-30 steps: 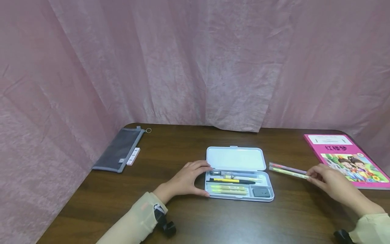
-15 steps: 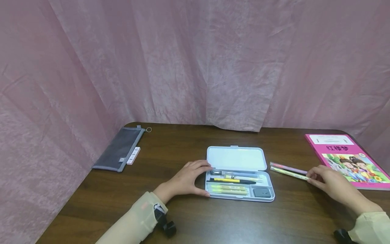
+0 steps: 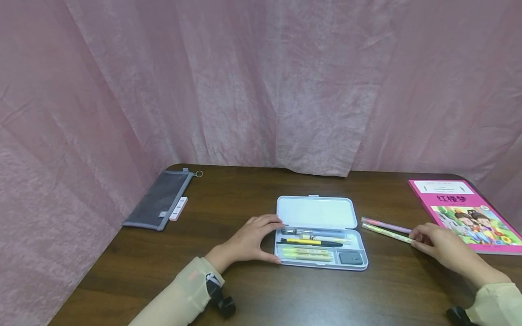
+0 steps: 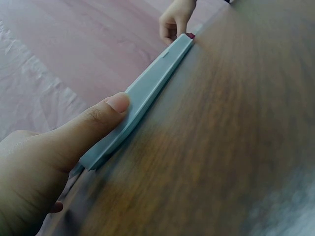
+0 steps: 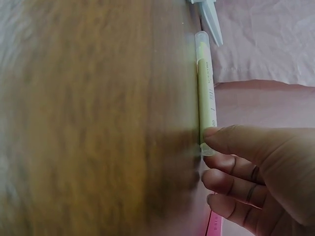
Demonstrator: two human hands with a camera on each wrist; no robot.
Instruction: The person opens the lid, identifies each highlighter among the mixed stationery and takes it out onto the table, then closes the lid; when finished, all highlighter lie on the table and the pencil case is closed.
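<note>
Evidently, the left hand [image 3: 250, 240] grips the left end of an open pale-blue plastic pencil case [image 3: 316, 212]; to its right, the right hand [image 3: 442, 247] pinches a slim yellow-green pen [image 3: 387, 233]. Only the right wrist view shows that pen's barcode-like print [image 5: 211, 94], too small to read; only the head view shows "红楼梦" on the pink-covered book [image 3: 469, 218], far right.

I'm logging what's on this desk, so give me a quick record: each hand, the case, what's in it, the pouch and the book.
Left hand: holds case at its left end
Right hand: pinches yellow pen near its right end, purple pen alongside
Case: lid open
Contents: several pens, gray block
Pouch: gray, far left, white block beside it
Book: pink, far right
</note>
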